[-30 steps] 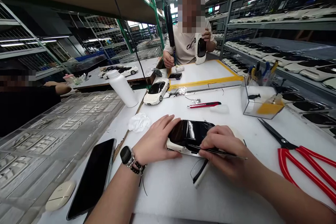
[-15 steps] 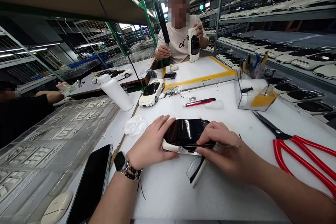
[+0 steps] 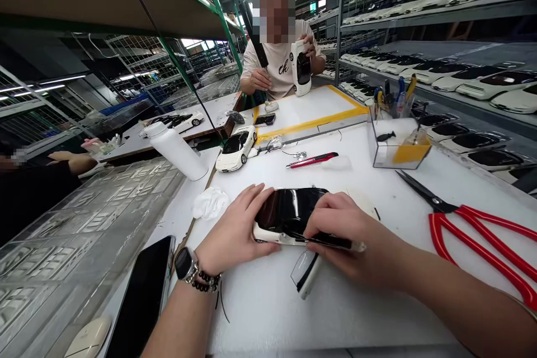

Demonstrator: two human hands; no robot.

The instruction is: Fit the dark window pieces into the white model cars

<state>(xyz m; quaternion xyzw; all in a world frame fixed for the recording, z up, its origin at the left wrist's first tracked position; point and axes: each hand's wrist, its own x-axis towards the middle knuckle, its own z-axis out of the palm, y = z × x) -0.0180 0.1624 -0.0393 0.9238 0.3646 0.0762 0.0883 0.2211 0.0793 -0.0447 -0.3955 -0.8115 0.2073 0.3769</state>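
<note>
The white toy car [image 3: 289, 204] sits on the bench [image 3: 361, 319], dark top up. The left hand [image 3: 239, 229] holds one end; the right hand [image 3: 342, 226] pinches a thin dark tool [image 3: 338, 241] at the car's side — fiddly work, I think — so the next move needs the car kept still.

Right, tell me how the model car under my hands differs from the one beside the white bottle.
The left hand grips the held car; the parked car by the bottle stands untouched.
The held car lies crosswise in view; the parked car's nose points toward the near left.
A clear-windowed panel juts out beside the held car; no such panel shows along the parked car.
Both have white bodies and dark, glossy tops.
</note>
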